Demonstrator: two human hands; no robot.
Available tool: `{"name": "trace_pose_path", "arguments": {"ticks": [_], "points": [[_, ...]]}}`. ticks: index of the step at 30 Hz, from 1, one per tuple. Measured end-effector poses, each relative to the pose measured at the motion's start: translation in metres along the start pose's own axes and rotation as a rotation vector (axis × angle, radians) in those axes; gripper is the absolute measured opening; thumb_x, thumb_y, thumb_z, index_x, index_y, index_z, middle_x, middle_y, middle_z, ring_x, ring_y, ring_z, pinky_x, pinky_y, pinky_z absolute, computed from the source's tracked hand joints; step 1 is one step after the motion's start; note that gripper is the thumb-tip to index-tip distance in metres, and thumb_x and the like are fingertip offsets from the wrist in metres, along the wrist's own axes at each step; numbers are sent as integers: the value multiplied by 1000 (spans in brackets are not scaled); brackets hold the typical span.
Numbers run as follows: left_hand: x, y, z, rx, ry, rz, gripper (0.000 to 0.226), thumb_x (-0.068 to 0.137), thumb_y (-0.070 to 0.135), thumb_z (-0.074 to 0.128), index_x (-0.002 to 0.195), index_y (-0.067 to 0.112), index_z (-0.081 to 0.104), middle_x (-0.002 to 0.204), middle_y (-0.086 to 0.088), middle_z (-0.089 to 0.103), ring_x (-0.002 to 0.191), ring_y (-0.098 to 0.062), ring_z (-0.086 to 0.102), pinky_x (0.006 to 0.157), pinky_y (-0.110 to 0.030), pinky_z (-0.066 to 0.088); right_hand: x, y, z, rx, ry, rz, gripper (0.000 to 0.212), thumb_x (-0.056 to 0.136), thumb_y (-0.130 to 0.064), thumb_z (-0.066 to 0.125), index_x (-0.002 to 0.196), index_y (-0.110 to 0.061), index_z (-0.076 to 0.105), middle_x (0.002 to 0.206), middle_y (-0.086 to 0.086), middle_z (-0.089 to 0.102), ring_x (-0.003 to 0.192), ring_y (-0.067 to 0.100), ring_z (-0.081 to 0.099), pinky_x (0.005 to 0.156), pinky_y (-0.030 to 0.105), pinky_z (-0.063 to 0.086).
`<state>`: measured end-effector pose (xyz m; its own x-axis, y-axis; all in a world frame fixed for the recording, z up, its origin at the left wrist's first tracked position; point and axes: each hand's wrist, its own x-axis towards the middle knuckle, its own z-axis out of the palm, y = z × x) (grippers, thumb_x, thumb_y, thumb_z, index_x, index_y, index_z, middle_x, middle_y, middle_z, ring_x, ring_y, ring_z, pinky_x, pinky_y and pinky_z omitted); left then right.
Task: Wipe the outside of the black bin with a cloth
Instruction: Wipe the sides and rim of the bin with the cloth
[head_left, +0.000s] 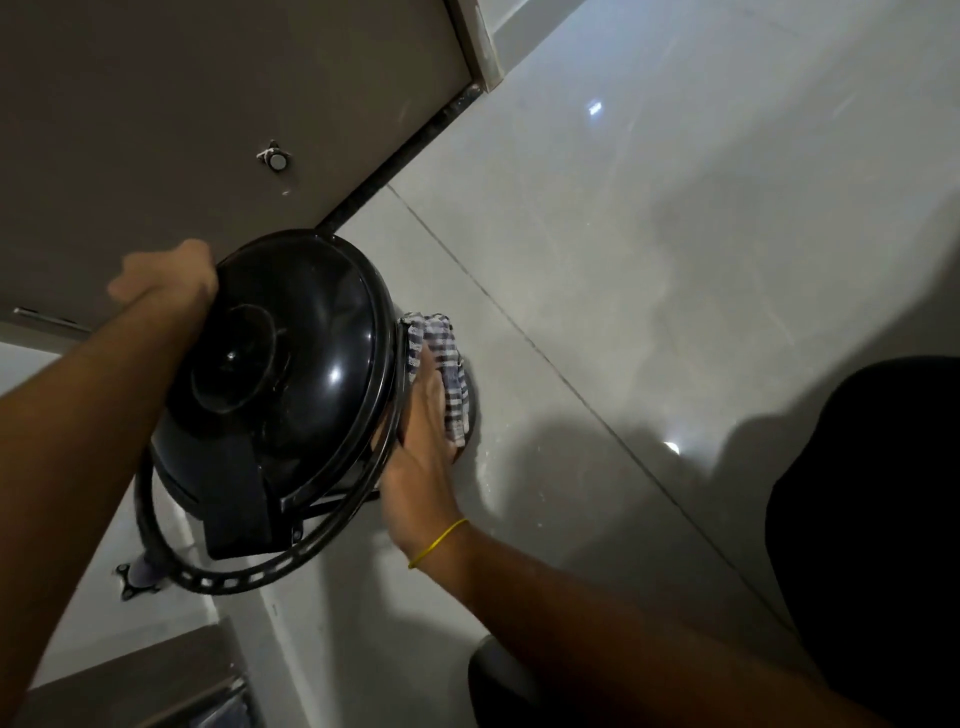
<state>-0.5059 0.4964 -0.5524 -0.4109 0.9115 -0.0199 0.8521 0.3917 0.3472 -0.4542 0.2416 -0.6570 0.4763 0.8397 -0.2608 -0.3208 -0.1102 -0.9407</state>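
The black bin (280, 374) stands on the pale tiled floor, seen from above, with a glossy domed lid, a flat pedal piece at its near side and a black ring handle hanging around it. My left hand (166, 275) grips the bin's far left side, fingers hidden behind it. My right hand (423, 421) presses a blue-and-white checked cloth (444, 364) against the bin's right side, low near the floor. A yellow band circles my right wrist.
A brown door (182, 104) with a round stopper (275, 160) rises just behind the bin. Grey floor tiles (675, 260) spread to the right. My dark-clothed knee (872, 519) is at the right edge. A small black bracket (136, 581) sits on the floor at the near left.
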Motion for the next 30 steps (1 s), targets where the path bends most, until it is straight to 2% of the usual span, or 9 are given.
{"name": "trace_pose_path", "arguments": {"ticks": [4,6,9,12,19,21,24,27,30], "points": [[3,3,0,-64,16,-74,80,78,44,50,146,2,54,152,-17,55,138,-37,55,112,-39,44,-1,17,3,14,4,-82,63,107,-49,37,162,-47,6,171,-28,6,161,-1,0,130,60,8],[6,2,0,-51,-1,-41,83,75,46,49,144,1,55,150,-19,57,136,-39,57,110,-41,46,9,35,-1,42,31,-2,61,108,-42,38,161,-45,8,173,-22,8,160,-2,5,133,49,9],[4,0,-1,-4,-12,-14,81,78,46,47,144,0,54,150,-22,56,134,-44,56,109,-44,46,19,61,-12,99,46,213,61,110,-32,38,161,-39,6,174,-7,11,162,12,10,133,46,12],[5,-1,1,53,-35,16,81,79,48,44,143,0,54,149,-25,55,132,-47,55,109,-47,45,23,74,-21,159,10,310,60,111,-30,33,164,-31,6,174,-5,13,162,14,14,133,37,12],[-12,5,4,105,-33,178,78,87,53,47,141,-4,55,148,-29,53,135,-47,51,112,-46,43,41,30,-24,305,63,202,54,110,-22,34,163,-21,25,170,-2,28,159,15,25,133,44,18],[-18,10,4,112,-58,230,77,88,54,49,136,-6,59,142,-32,58,131,-50,54,110,-46,45,54,9,-27,274,15,121,51,109,-24,35,160,-19,31,169,-5,31,157,11,26,132,37,18],[-31,15,3,118,-73,354,67,88,52,48,118,-5,69,122,-33,67,120,-51,59,103,-45,48,76,-18,-43,124,-150,8,49,111,-28,34,159,-16,36,162,-12,33,153,6,28,127,18,20],[-54,18,8,96,-107,594,58,89,46,45,84,-6,71,79,-24,59,89,-45,63,81,-39,50,94,-31,-63,25,-270,-35,48,111,-30,35,148,-7,51,154,12,55,144,20,49,125,33,33],[-78,15,11,47,-139,802,49,89,39,50,58,0,57,57,-13,43,53,-21,43,50,-18,35,97,-28,-77,-26,-358,45,44,108,-34,38,124,-4,66,124,11,73,109,4,69,93,12,49]]}}
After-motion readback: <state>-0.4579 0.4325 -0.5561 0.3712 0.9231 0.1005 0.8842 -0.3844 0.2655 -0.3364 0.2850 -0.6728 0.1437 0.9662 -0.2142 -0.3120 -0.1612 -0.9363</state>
